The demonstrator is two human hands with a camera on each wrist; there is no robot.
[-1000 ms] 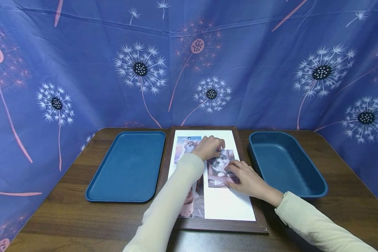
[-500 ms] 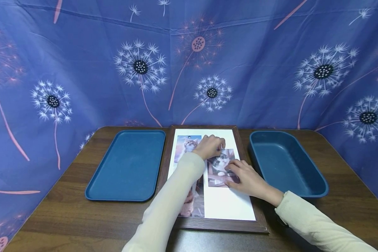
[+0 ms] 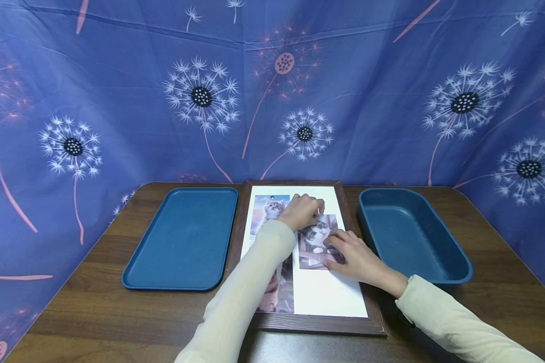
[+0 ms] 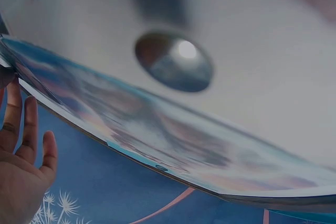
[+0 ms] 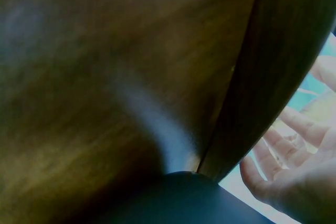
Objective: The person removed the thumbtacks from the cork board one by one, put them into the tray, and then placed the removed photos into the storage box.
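Note:
A framed whiteboard lies on the table. On its right half is a photo of a grey-and-white kitten. My left hand has bent fingers at that photo's top edge. It pinches a small shiny magnet, mostly hidden by the fingertips and dark in the left wrist view. My right hand rests its relaxed fingers on the photo's right side. Left of it lie a kitten photo with a round magnet at its top, and a lower cat photo. A round shiny magnet looms in the left wrist view.
A flat blue tray lies left of the board. To the right stands a deeper blue bin, close to the board's wooden frame. Behind the wooden table hangs a blue dandelion-print cloth.

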